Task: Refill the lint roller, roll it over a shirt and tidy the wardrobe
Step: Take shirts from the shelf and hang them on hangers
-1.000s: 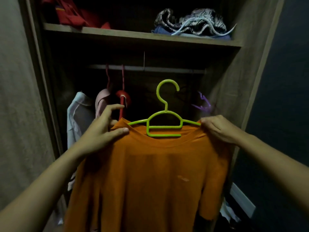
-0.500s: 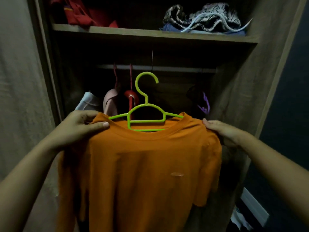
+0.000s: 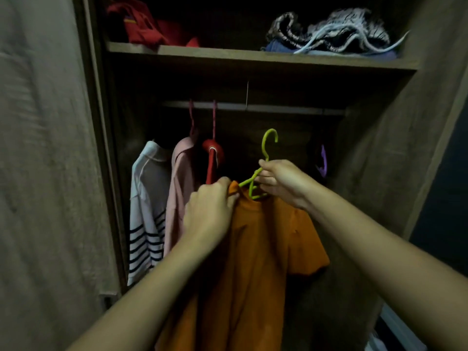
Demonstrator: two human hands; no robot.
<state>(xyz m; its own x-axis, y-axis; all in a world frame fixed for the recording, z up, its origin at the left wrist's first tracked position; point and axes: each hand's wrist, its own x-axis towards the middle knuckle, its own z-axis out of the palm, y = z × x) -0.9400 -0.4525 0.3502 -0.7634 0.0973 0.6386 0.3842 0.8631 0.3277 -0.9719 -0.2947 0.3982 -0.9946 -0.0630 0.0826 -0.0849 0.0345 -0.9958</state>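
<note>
An orange T-shirt [image 3: 255, 249] hangs on a lime-green plastic hanger [image 3: 268, 145] held up inside the open wardrobe, turned edge-on to me. My left hand [image 3: 210, 211] pinches the shirt's left shoulder near the collar. My right hand [image 3: 281, 181] grips the hanger just under its hook. The hook sits below the wardrobe rail [image 3: 266, 108] and does not touch it. No lint roller is in view.
On the rail's left hang a white striped top [image 3: 147, 211], a pink garment [image 3: 181, 188] and a red one [image 3: 211, 160]. A purple hanger [image 3: 323, 160] sits at the right. The shelf [image 3: 253, 58] above holds red clothes [image 3: 147, 24] and a grey-blue pile [image 3: 334, 34]. The wardrobe door [image 3: 45, 173] stands left.
The shirt has turned from facing me to edge-on and moved deeper into the wardrobe. My right hand left the shirt's shoulder and took the hanger neck; my left hand moved in toward the collar.
</note>
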